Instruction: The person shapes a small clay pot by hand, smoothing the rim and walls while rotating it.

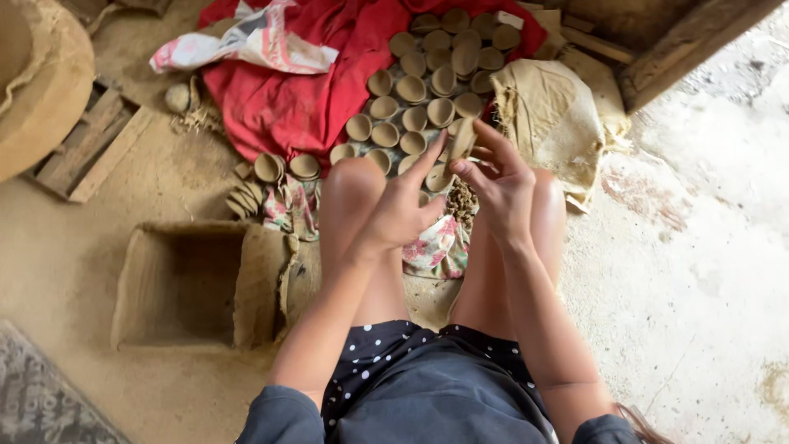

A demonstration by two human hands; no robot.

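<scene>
Right hand (503, 182): fingers pinching a small round unfired clay cup (462, 136) — held up on edge.
Left hand (403, 205): fingertips touching the cup's left rim.
Beyond the fingers: rows of matching clay cups (427, 82) on a red cloth (288, 99).

Small unfired clay cup (461, 137), pale brown and round, tilted on edge with its hollow turned sideways, raised above the knees, pinched at the fingertips of the right hand (503, 185), the left hand's (400, 210) forefinger touching its lower rim
</scene>
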